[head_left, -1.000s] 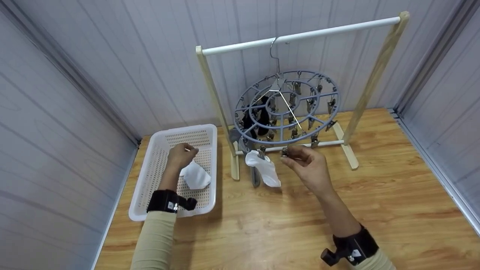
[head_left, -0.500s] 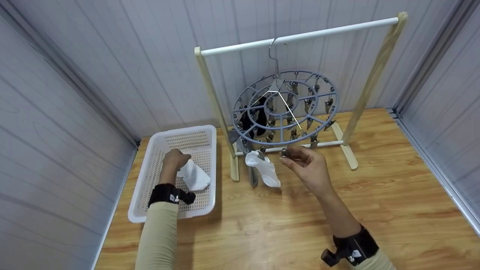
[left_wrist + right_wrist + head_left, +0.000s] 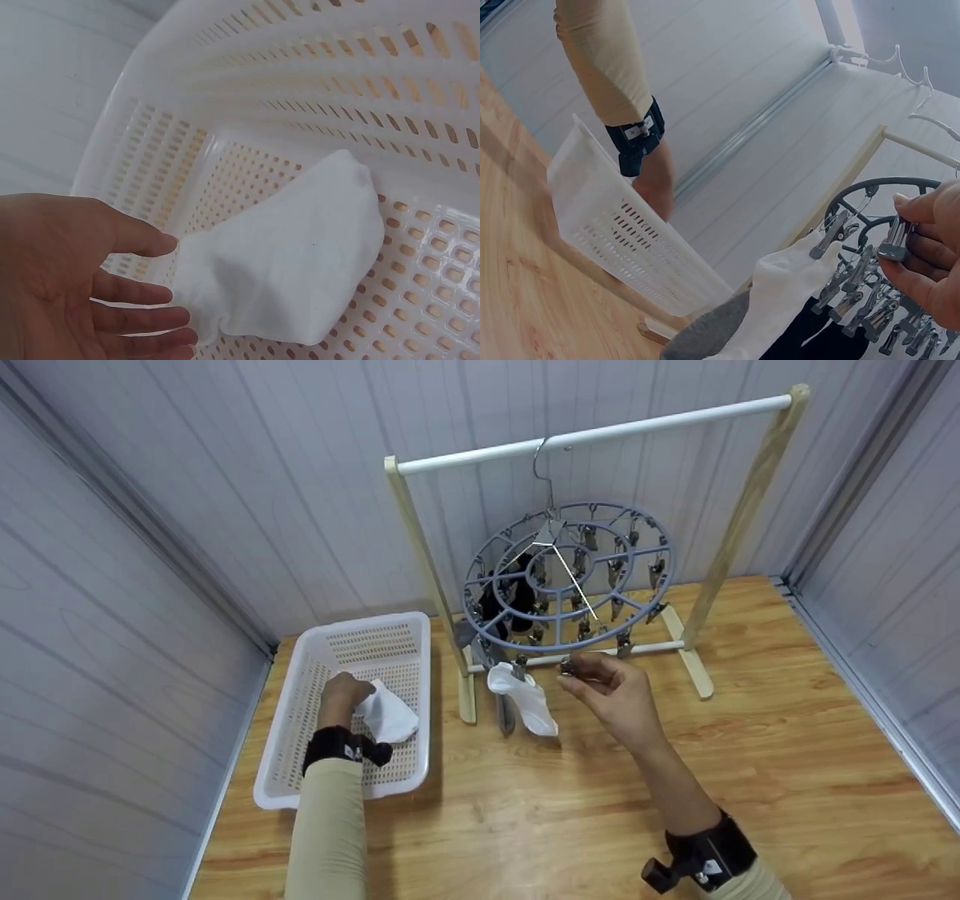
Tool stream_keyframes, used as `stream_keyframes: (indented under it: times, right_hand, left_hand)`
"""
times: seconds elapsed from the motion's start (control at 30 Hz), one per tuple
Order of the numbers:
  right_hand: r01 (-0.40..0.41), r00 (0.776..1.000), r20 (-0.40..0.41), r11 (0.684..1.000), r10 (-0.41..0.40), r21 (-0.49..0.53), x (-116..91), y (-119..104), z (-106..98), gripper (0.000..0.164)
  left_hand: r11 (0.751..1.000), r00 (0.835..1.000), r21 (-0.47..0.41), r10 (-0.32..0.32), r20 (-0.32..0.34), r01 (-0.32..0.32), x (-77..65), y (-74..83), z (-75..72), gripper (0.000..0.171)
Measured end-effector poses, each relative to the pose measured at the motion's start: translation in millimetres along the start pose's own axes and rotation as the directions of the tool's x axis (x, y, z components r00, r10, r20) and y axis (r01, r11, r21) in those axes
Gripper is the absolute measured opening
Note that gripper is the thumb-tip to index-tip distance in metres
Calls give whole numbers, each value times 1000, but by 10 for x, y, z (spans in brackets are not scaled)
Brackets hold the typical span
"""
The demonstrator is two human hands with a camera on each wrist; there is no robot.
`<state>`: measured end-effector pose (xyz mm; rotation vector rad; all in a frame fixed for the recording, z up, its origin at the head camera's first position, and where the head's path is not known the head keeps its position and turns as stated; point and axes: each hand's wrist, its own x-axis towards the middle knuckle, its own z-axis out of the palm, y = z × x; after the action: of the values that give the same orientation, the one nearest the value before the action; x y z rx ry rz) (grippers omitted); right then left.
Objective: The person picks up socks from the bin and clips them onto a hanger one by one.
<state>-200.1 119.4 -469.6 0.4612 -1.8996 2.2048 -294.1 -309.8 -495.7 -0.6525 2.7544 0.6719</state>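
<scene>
My left hand (image 3: 90,292) reaches into the white basket (image 3: 266,780), thumb and fingers spread and nearly straight. Its fingertips are right at the cuff end of a white sock (image 3: 292,255) lying on the basket floor. Over at the round hanger (image 3: 559,645), my right hand (image 3: 619,697) pinches a metal clip (image 3: 896,238) between thumb and fingers. Beside that hand another white sock (image 3: 531,709) dangles from a neighbouring clip. Grey socks (image 3: 504,712) and black socks (image 3: 523,600) hang on the hanger's left side.
A wooden stand (image 3: 739,532) with a white rail (image 3: 600,431) carries the hanger by its hook. Many unused metal clips (image 3: 656,570) hang from the rings. Panelled walls (image 3: 187,495) close in the back and sides above the wood-grain floor (image 3: 562,825).
My left hand has lowered into the basket, leftward and down toward the sock's cuff end. My right hand keeps its pinch on the clip, almost still.
</scene>
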Motion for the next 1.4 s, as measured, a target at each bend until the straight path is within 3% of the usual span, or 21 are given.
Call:
stream_keyframes:
  times: [0.33, 0.63, 0.93, 1.07, 1.4]
  right_hand:
    - [-20, 1000, 7, 1000, 20, -16, 2, -15, -1, 30]
    - [-36, 999, 7, 999, 36, -31, -26, -245, 70, 32]
    - [-16, 1000, 9, 1000, 16, 7, 5, -14, 3, 30]
    - [-7, 1000, 17, 1000, 7, 18, 7, 4, -20, 34]
    - [5, 1000, 10, 999, -6, 32, 9, 7, -19, 31]
  left_hand:
    - [997, 999, 73, -37, -23, 39, 69, -50, 35, 45]
    - [998, 998, -4, -57, 12, 57, 28, -47, 30, 48]
    - [999, 999, -20, -41, 1, 41, 36, -84, 40, 46]
    - [996, 999, -75, -51, 2, 51, 23, -106, 55, 44]
    - [997, 998, -65, -49, -42, 46, -13, -101, 12, 35]
